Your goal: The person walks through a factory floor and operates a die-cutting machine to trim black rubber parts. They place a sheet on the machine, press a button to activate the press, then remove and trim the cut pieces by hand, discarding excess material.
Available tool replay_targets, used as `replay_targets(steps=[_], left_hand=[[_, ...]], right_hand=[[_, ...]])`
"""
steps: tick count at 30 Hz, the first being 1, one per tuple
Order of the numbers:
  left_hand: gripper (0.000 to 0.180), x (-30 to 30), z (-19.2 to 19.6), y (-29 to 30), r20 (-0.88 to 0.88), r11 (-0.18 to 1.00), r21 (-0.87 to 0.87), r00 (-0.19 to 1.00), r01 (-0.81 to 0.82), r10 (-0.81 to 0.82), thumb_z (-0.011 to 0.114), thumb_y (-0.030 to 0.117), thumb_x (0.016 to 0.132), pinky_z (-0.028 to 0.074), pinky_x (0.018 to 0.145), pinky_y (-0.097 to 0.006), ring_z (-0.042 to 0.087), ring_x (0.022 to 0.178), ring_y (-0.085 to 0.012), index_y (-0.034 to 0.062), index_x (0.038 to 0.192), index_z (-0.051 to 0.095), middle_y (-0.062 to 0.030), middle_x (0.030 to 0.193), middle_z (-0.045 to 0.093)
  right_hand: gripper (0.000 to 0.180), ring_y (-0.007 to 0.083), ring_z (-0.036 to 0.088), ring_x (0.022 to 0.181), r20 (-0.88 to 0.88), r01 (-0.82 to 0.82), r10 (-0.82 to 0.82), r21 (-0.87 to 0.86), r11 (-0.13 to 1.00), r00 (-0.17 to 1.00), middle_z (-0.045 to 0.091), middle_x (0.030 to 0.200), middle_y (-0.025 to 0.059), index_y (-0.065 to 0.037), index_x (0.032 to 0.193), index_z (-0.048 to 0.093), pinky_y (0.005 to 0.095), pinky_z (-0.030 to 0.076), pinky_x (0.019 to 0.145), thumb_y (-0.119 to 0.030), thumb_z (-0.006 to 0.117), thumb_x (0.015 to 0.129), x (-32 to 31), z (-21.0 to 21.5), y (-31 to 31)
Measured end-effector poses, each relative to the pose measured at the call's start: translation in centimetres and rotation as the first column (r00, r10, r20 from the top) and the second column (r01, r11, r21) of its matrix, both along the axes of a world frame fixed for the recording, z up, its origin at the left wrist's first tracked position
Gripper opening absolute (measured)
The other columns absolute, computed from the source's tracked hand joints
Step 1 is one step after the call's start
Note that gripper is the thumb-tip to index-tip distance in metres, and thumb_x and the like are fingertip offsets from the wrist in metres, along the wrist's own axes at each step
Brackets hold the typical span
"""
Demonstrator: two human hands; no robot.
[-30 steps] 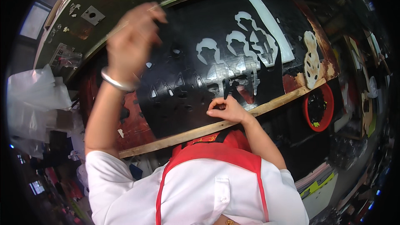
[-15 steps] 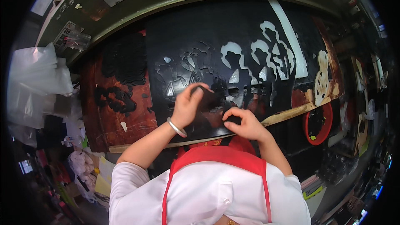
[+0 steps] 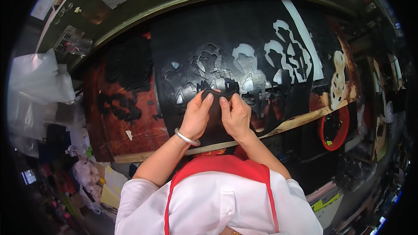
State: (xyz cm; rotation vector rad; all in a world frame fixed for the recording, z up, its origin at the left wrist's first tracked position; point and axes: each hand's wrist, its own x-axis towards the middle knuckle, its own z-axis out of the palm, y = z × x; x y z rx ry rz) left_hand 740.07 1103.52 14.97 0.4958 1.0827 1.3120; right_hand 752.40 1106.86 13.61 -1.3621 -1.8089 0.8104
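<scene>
Left hand (image 3: 196, 117) and R hand (image 3: 236, 116) sat side by side, each grip narrow, pinching a thin, flexible black sheet w/ cut-outs (image 3: 215, 124), its near part bunched btwn them over the reddish-brown worktop (image 3: 101, 135). Step in hand looked like lifting or folding that part; next move prob. called for an even two-handed pull, sparing the narrow strips. Small pale printed card (image 3: 68, 35), upper L, was too tiny to read.
</scene>
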Motion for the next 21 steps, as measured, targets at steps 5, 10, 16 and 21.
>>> replay_targets(steps=[5, 10, 16, 21], left_hand=[[0.023, -3.0, 2.9, 4.7, -0.058, 0.971, 0.064, 0.97, -0.231, 0.234, 0.051, 0.026, 0.1, 0.05, 0.064, -0.024, 0.058, 0.07, -0.0095, 0.0047, 0.098, 0.059, -0.0032, 0.087, 0.062], [0.029, -14.8, 11.9, 11.6, 0.0, 0.685, 0.542, 0.814, -0.488, 0.58, 0.043, 0.025, 0.103, 0.05, 0.061, -0.035, 0.058, 0.064, -0.02, 0.0002, 0.106, 0.057, -0.0096, 0.084, 0.059], [0.023, -26.4, 23.2, 13.2, -0.229, 0.659, 0.712, 0.808, -0.241, 0.543, 0.043, 0.017, 0.102, 0.044, 0.067, -0.029, 0.045, 0.074, -0.0169, -0.0058, 0.102, 0.049, -0.0091, 0.082, 0.049], [0.029, -20.1, 24.3, 9.8, -0.48, 0.66, 0.75, 0.666, -0.025, 0.571, 0.048, 0.024, 0.101, 0.045, 0.057, -0.023, 0.053, 0.063, -0.0111, -0.0017, 0.101, 0.059, -0.0073, 0.083, 0.06]], right_hand=[[0.025, 0.0379, 0.052, 0.054, -0.038, -0.019, 0.029, 0.246, 0.969, 0.999, 0.048, 0.058, 0.0165, -0.002, 0.067, 0.046, 0.0458, 0.041, 0.049, -0.007, 0.056, 0.089, 1.6, -4.0, -1.8], [0.026, 0.039, 0.052, 0.054, -0.005, 0.029, -0.028, 0.251, 0.967, 1.0, 0.049, 0.059, 0.0183, -0.002, 0.066, 0.047, 0.0467, 0.04, 0.049, -0.006, 0.056, 0.09, 4.1, -6.0, -2.2], [0.032, 0.0289, 0.052, 0.05, -0.034, 0.025, -0.022, 0.098, 0.995, 0.999, 0.049, 0.058, 0.0139, 0.0, 0.069, 0.048, 0.039, 0.04, 0.048, -0.013, 0.052, 0.098, 4.5, -4.3, -2.4], [0.027, 0.0113, 0.051, 0.068, -0.351, -0.413, 0.246, -0.554, 0.723, 0.903, 0.056, 0.077, 0.0062, 0.001, 0.08, 0.057, 0.0287, 0.043, 0.062, -0.021, 0.071, 0.086, 4.3, -2.1, -2.0]])
